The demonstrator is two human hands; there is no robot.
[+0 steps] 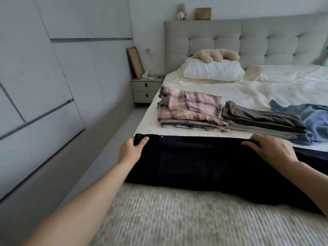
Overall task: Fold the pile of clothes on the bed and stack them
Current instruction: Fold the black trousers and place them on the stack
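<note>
**A:** Bedroom, mid-fold: where does the job stand?

**B:** A black garment (204, 157) lies spread flat across the near part of the bed (266, 93), its far edge running straight from side to side. The left hand (130, 150) grips the far left corner, thumb on top and fingers tucked under the cloth. The right hand (273, 150) holds the far right end of the same edge, fingers curled over it. Judging by that, this piece is being squared up or is about to be doubled over.

**A:** And the next move?

**B:** Probably both grips carry the far edge toward the near one together, keeping it level so the layers meet evenly. Then it goes onto a stack.

**A:** What is around it?

**B:** Just beyond the garment sit a folded plaid pile (190, 107) and, touching its right side, a folded grey pile (260, 119). A loose blue garment (312, 119) lies at the right, still unfolded. A white pillow (213, 70) with a plush toy (214, 55) sits by the headboard; a nightstand (145, 90) stands left of the bed.

**A:** Anything in the way?

**B:** The grey pile's corner lies close to the right hand; a careless lift could nudge it.
</note>
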